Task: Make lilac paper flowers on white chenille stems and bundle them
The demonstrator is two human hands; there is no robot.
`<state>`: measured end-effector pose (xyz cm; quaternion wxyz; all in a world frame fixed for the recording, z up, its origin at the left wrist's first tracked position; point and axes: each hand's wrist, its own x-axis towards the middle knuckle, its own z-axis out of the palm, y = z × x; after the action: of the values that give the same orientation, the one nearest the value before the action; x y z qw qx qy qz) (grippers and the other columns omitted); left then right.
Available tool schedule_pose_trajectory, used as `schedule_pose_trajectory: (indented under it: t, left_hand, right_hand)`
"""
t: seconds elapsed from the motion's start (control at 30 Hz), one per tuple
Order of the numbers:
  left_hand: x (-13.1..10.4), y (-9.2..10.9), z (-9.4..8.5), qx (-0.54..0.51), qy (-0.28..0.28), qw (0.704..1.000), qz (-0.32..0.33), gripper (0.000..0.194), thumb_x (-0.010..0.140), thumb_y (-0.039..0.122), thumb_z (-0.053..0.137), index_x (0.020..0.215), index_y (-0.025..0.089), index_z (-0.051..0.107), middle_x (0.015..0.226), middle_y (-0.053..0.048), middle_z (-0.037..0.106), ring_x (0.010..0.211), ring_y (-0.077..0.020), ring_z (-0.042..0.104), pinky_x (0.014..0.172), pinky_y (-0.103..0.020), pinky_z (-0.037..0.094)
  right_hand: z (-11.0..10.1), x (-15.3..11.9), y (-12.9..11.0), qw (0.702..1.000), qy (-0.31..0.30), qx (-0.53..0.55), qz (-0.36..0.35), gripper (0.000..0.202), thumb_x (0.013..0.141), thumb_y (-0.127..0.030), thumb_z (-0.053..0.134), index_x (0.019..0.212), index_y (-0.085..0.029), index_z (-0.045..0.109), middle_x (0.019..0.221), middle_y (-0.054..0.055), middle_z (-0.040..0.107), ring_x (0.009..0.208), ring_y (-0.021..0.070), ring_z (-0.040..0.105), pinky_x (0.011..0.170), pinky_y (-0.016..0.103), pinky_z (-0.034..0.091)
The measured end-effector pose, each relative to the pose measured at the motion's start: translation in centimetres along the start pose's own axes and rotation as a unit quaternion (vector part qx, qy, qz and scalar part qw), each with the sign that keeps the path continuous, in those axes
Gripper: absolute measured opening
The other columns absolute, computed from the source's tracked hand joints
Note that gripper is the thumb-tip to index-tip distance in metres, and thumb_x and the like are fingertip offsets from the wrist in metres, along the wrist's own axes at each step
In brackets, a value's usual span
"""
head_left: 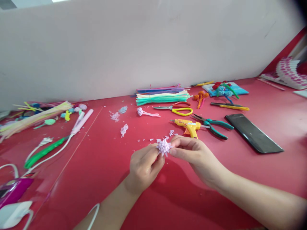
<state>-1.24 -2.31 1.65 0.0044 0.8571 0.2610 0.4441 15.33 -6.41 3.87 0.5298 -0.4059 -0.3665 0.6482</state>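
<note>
A small lilac pipe-cleaner flower (164,147) with a knobbly centre and pointed petals faces up between my two hands. My left hand (146,164) is closed around it from below, hiding its stem. At the flower's right edge, the thumb and forefinger of my right hand (192,156) pinch a petal; whether that petal is fixed or loose I cannot tell. Short cut lilac pieces (171,133) lie just beyond my fingers. Behind my right hand is a yellow glue gun (189,126), its handle partly hidden.
Beyond lie yellow-and-red-handled scissors (182,110), teal pliers (217,126), a pink pipe-cleaner flower (146,112) and pipe-cleaner bundles (163,95). A black phone (254,132) rests at right, tweezers (230,106) behind it. Leftward are fuzzy scraps (124,130), a pink corded tool (81,123) and a green-handled tool (45,153).
</note>
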Motion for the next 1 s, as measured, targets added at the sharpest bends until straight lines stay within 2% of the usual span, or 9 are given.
schedule_pose_trajectory:
  t: [0.13, 0.27, 0.33, 0.43, 0.53, 0.63, 0.8, 0.87, 1.0]
  left_hand:
    - [-0.1, 0.1, 0.1, 0.004, 0.006, 1.000, -0.010, 0.015, 0.081, 0.005, 0.053, 0.074, 0.017, 0.059, 0.059, 0.000, 0.060, 0.050, -0.0109, 0.053, 0.053, -0.022, 0.045]
    - [-0.2, 0.3, 0.3, -0.032, 0.009, 0.996, -0.077, 0.016, 0.083, 0.008, 0.052, 0.076, 0.017, 0.063, 0.063, -0.001, 0.066, 0.054, -0.0109, 0.060, 0.056, -0.020, 0.048]
    - [-0.3, 0.4, 0.3, -0.068, -0.008, 0.991, -0.116, 0.018, 0.084, 0.010, 0.050, 0.075, 0.017, 0.064, 0.065, -0.002, 0.068, 0.057, -0.0118, 0.061, 0.057, -0.021, 0.050]
    - [-0.3, 0.3, 0.3, -0.091, -0.025, 0.986, -0.138, 0.019, 0.086, 0.012, 0.049, 0.076, 0.017, 0.065, 0.068, -0.004, 0.069, 0.060, -0.0130, 0.062, 0.061, -0.023, 0.053]
    - [-0.3, 0.2, 0.2, -0.095, -0.013, 0.989, -0.110, 0.018, 0.085, 0.011, 0.050, 0.080, 0.017, 0.066, 0.075, -0.006, 0.070, 0.068, -0.0143, 0.065, 0.070, -0.026, 0.054]
    - [-0.1, 0.0, 0.2, -0.111, -0.011, 0.990, -0.087, 0.019, 0.085, 0.008, 0.051, 0.088, 0.017, 0.067, 0.084, -0.008, 0.072, 0.080, -0.0164, 0.067, 0.075, -0.028, 0.055]
    - [0.2, -0.1, 0.5, -0.144, 0.000, 0.988, -0.061, 0.022, 0.082, 0.005, 0.054, 0.097, 0.017, 0.066, 0.096, -0.010, 0.071, 0.088, -0.0182, 0.067, 0.079, -0.031, 0.055]
    - [0.3, -0.1, 0.6, -0.155, -0.003, 0.985, -0.068, 0.021, 0.081, 0.005, 0.055, 0.094, 0.017, 0.066, 0.096, -0.010, 0.069, 0.086, -0.0177, 0.066, 0.077, -0.030, 0.054]
    - [0.5, -0.1, 0.6, -0.162, -0.006, 0.981, -0.108, 0.017, 0.082, 0.007, 0.057, 0.092, 0.018, 0.065, 0.089, -0.007, 0.066, 0.080, -0.0153, 0.064, 0.072, -0.026, 0.052]
  right_hand:
    - [0.0, 0.0, 0.0, 1.000, 0.001, 0.003, -0.001, 0.013, 0.071, -0.027, 0.073, 0.068, -0.019, 0.063, 0.073, -0.002, 0.058, 0.072, 0.0113, 0.050, 0.073, 0.026, 0.039]
    - [-0.1, 0.0, 0.0, 1.000, -0.006, 0.004, 0.000, 0.014, 0.073, -0.029, 0.071, 0.069, -0.019, 0.063, 0.074, -0.001, 0.059, 0.072, 0.0123, 0.052, 0.073, 0.027, 0.040]
    - [-0.2, 0.0, -0.1, 1.000, 0.014, -0.008, -0.012, 0.014, 0.075, -0.030, 0.068, 0.069, -0.019, 0.061, 0.072, -0.001, 0.057, 0.069, 0.0121, 0.050, 0.070, 0.026, 0.039]
    - [-0.5, 0.1, -0.2, 0.993, 0.062, -0.062, -0.073, 0.013, 0.077, -0.027, 0.066, 0.072, -0.020, 0.057, 0.070, -0.003, 0.052, 0.066, 0.0112, 0.047, 0.064, 0.025, 0.037]
    - [-0.8, 0.1, -0.6, 0.976, 0.076, -0.136, -0.151, 0.011, 0.078, -0.022, 0.065, 0.073, -0.021, 0.055, 0.074, -0.003, 0.052, 0.069, 0.0116, 0.048, 0.065, 0.025, 0.038]
    - [-1.0, 0.1, -0.8, 0.966, 0.048, -0.178, -0.179, 0.001, 0.083, -0.023, 0.060, 0.083, -0.023, 0.060, 0.083, -0.001, 0.058, 0.076, 0.0125, 0.051, 0.070, 0.025, 0.040]
    - [-1.3, -0.1, -0.7, 0.962, -0.022, -0.212, -0.170, 0.016, 0.088, -0.027, 0.056, 0.102, -0.025, 0.063, 0.095, 0.001, 0.061, 0.084, 0.0147, 0.055, 0.077, 0.028, 0.044]
    - [-1.3, -0.1, -0.7, 0.959, -0.036, -0.223, -0.171, 0.017, 0.088, -0.027, 0.056, 0.102, -0.024, 0.063, 0.097, 0.003, 0.061, 0.086, 0.0160, 0.056, 0.080, 0.030, 0.045]
    - [-1.3, -0.1, -0.7, 0.956, -0.025, -0.237, -0.171, 0.012, 0.087, -0.026, 0.056, 0.095, -0.022, 0.063, 0.093, 0.003, 0.061, 0.083, 0.0159, 0.056, 0.078, 0.030, 0.046]
